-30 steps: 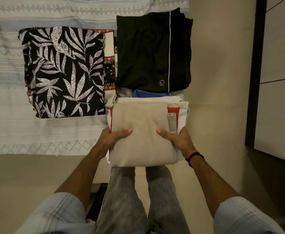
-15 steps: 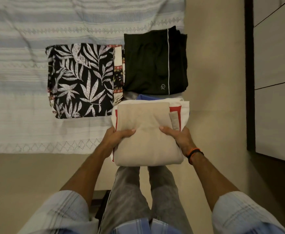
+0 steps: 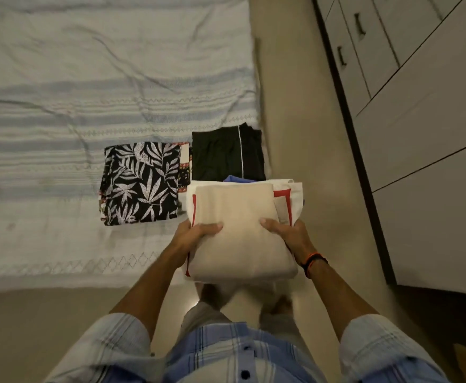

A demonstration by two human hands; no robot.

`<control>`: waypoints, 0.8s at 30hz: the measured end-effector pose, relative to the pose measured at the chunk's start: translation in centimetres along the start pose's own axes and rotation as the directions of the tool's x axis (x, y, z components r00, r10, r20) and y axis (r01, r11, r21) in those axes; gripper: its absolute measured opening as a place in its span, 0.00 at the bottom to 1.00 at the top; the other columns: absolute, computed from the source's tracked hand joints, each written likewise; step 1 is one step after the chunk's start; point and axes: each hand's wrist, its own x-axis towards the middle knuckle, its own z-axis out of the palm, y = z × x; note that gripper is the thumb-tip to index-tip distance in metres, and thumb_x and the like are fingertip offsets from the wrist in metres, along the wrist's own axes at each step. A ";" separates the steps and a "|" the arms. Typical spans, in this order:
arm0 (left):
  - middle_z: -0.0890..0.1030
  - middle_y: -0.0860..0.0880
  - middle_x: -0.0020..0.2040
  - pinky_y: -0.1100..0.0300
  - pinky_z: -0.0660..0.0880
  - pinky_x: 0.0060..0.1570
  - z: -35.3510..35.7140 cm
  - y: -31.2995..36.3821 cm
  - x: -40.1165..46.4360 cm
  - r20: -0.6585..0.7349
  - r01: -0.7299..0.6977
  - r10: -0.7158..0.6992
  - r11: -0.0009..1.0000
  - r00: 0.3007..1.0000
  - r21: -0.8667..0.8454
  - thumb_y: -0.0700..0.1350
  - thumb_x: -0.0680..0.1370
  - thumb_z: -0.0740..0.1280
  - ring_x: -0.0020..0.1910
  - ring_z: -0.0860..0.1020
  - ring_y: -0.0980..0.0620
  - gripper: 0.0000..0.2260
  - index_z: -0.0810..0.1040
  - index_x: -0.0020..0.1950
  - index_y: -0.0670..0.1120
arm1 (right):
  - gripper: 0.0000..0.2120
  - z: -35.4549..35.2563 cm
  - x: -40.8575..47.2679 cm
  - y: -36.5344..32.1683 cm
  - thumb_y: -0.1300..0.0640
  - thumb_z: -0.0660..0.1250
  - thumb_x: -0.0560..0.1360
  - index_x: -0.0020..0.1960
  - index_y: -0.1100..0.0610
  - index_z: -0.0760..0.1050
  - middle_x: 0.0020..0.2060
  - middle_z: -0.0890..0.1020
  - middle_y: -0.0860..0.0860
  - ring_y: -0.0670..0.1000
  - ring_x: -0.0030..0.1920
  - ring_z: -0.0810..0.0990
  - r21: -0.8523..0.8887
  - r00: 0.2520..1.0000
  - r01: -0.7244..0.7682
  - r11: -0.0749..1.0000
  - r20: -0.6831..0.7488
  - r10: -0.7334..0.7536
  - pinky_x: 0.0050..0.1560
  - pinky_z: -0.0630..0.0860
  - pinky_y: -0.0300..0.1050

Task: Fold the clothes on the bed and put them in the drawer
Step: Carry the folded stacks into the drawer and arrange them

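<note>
Carrying a folded stack off the bed toward the drawers.

Head view: the left hand [image 3: 198,235] and right hand [image 3: 290,235] clasp a stack of folded clothes topped by a beige cloth [image 3: 240,230] at centre frame, thumbs on top. A leaf-print black garment [image 3: 140,183] and a black folded garment [image 3: 226,154] lie on the striped bed [image 3: 88,92]. White drawers [image 3: 433,120] stand at right. Best kept level, squeezed evenly, so the layers don't slide.

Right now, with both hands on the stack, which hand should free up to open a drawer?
Right, probably. The right hand grips the stack on the side facing the drawers; the left hand is on the bed side.
</note>
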 end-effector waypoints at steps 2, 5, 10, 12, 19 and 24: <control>0.84 0.48 0.54 0.46 0.80 0.52 1.9 0.4 -0.7 -0.020 -0.027 0.027 1.000 0.999 -0.002 0.52 0.66 0.79 0.54 0.82 0.46 0.29 0.76 0.64 0.50 | 0.28 -2.1 0.1 -0.7 0.45 0.83 0.58 0.55 0.49 0.81 0.49 0.86 0.48 0.54 0.50 0.85 -0.010 1.000 0.015 1.000 -0.002 -0.015 0.51 0.82 0.57; 0.84 0.48 0.54 0.44 0.79 0.53 5.1 1.1 -1.6 -0.066 -0.052 0.051 0.999 0.996 -0.013 0.54 0.62 0.81 0.53 0.82 0.46 0.32 0.76 0.64 0.49 | 0.24 -5.3 0.1 -1.7 0.48 0.82 0.61 0.55 0.51 0.82 0.48 0.86 0.48 0.53 0.49 0.85 -0.022 0.999 0.045 0.999 0.012 -0.045 0.52 0.82 0.56; 0.84 0.48 0.53 0.41 0.78 0.55 12.9 2.0 -2.9 -0.130 -0.104 0.094 0.992 0.987 -0.073 0.52 0.65 0.80 0.53 0.82 0.45 0.28 0.76 0.62 0.49 | 0.22 -12.3 -0.5 -4.4 0.50 0.82 0.62 0.54 0.54 0.82 0.46 0.87 0.49 0.53 0.47 0.86 -0.047 0.994 0.089 0.995 0.059 -0.087 0.53 0.82 0.56; 0.84 0.48 0.54 0.40 0.78 0.56 15.3 2.9 -3.0 -0.142 -0.115 0.103 0.990 0.985 -0.081 0.52 0.66 0.79 0.53 0.82 0.45 0.27 0.75 0.63 0.50 | 0.24 -14.5 -0.1 -5.6 0.48 0.82 0.60 0.54 0.53 0.83 0.47 0.87 0.49 0.54 0.48 0.86 -0.069 0.992 0.106 0.992 0.070 -0.102 0.54 0.81 0.57; 0.83 0.48 0.53 0.47 0.80 0.49 20.4 7.3 -0.2 -0.178 -0.180 0.159 0.978 0.971 -0.107 0.52 0.68 0.78 0.51 0.82 0.47 0.26 0.74 0.62 0.49 | 0.25 -19.2 3.9 -9.4 0.46 0.82 0.60 0.54 0.50 0.82 0.47 0.87 0.48 0.53 0.48 0.86 -0.092 0.989 0.130 0.987 0.082 -0.123 0.54 0.81 0.57; 0.83 0.48 0.53 0.46 0.79 0.52 21.8 11.1 5.1 -0.198 -0.189 0.163 0.975 0.967 -0.120 0.52 0.68 0.78 0.52 0.82 0.47 0.26 0.75 0.62 0.49 | 0.24 -20.6 9.6 -13.2 0.47 0.82 0.61 0.54 0.50 0.82 0.48 0.87 0.48 0.53 0.48 0.86 -0.102 0.986 0.150 0.983 0.090 -0.141 0.54 0.81 0.58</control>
